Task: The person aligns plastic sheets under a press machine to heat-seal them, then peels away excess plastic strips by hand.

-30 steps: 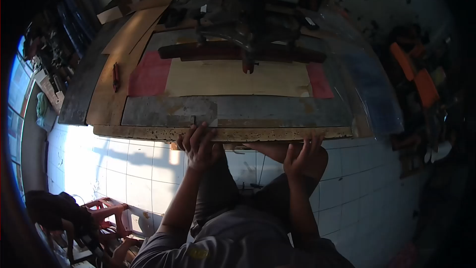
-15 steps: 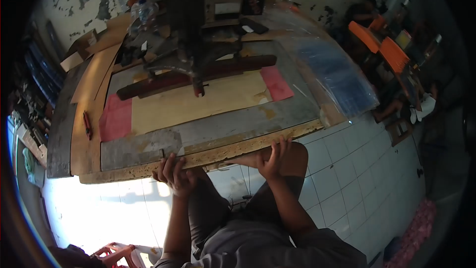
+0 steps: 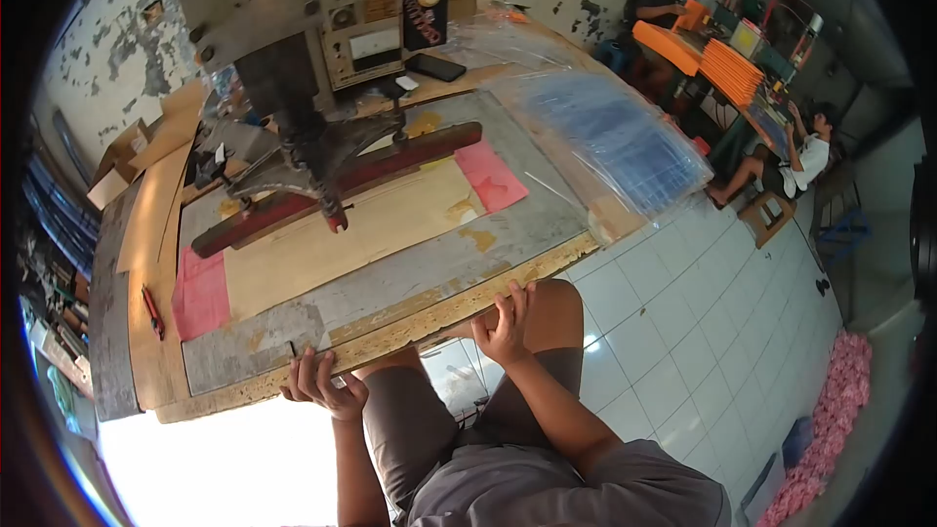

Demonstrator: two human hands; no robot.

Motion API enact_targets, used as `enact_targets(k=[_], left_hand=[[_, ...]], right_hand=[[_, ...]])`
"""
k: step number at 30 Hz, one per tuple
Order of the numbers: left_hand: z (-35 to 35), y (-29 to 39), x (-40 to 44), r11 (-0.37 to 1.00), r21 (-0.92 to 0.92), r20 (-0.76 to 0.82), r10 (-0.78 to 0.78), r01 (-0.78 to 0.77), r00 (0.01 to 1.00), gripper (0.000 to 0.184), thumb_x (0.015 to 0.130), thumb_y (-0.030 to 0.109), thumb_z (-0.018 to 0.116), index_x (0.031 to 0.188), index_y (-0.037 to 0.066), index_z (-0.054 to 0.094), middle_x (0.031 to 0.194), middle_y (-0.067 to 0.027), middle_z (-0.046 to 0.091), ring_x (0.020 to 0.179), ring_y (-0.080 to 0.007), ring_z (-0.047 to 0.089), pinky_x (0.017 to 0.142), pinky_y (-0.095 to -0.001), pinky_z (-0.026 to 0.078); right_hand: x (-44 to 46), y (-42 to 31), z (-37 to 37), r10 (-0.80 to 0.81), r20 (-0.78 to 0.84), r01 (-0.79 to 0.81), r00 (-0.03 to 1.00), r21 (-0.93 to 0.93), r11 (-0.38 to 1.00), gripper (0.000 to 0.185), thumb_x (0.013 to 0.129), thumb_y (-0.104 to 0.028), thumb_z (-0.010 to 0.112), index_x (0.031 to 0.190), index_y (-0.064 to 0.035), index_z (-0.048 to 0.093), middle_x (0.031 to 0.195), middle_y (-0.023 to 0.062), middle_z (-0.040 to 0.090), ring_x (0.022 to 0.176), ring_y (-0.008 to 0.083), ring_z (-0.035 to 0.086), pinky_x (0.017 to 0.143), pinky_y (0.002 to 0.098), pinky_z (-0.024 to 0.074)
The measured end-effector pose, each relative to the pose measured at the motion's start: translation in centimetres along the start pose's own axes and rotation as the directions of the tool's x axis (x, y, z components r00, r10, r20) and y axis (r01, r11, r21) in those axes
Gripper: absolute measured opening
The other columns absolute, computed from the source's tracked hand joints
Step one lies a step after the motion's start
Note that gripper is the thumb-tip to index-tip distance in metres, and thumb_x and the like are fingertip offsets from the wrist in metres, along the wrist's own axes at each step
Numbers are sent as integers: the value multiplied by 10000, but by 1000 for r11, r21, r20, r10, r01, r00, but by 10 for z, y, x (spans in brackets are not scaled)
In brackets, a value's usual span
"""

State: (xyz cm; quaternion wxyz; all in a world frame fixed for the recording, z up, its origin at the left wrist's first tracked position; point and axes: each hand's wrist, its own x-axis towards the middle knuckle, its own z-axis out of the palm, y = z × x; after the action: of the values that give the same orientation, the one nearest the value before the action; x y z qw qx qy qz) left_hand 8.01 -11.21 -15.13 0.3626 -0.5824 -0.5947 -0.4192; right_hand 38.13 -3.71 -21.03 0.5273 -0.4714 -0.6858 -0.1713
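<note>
Fingers slightly apart and bent, the left hand (image 3: 327, 385) rests on the bench's rough yellow-brown edge (image 3: 415, 325); the right hand (image 3: 505, 327), fingers also parted, touches farther along. Beyond, a flat beige rectangular sheet (image 3: 381, 222) lies on a grey board (image 3: 390, 279), beneath a long dark-red bar (image 3: 415, 152).

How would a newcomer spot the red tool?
From the metal press, go left to the long tan strip. On it, just left of the left-hand pink patch, lies the red tool. It is slim and red with dark parts, unlike the broad, flat pink patch.
</note>
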Motion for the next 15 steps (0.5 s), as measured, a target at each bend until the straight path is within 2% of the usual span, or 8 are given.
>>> enact_targets(k=[5, 11, 15], left_hand=[[3, -3, -3, 1000, -9, -12, 24, -25, 1000, 350, 1048, 351, 393, 1259, 138, 573, 1341, -133, 589, 1344, -370, 448, 1190, -582, 184], [2, -6, -5, 999, -16, 0, 42, -42, 999, 371, 1075, 372, 364, 1262, 130, 574, 1386, -116, 565, 1368, -362, 416, 1151, -567, 240], [4, -6, -10, 997, -72, -3, -22, 22, 1000, 372, 1047, 396, 398, 1223, 142, 604, 1383, -107, 581, 1350, -349, 431, 1162, -583, 200]], right_hand=[[2, 8, -3, -67, 23, 67, 997, 11, 998, 704, 876, -121, 704, 1521, -101, 423, 1561, 222, 415, 1511, 511, 260, 1234, 609, 228], [4, 1, 8, -39, -49, 41, 998, 48, 998, 749, 864, -101, 691, 1542, -105, 371, 1589, 217, 366, 1539, 475, 214, 1249, 613, 195], [6, -3, 12, -27, -75, 31, 997, 47, 998, 767, 856, -100, 700, 1544, -103, 362, 1592, 222, 358, 1540, 479, 213, 1251, 614, 186]])
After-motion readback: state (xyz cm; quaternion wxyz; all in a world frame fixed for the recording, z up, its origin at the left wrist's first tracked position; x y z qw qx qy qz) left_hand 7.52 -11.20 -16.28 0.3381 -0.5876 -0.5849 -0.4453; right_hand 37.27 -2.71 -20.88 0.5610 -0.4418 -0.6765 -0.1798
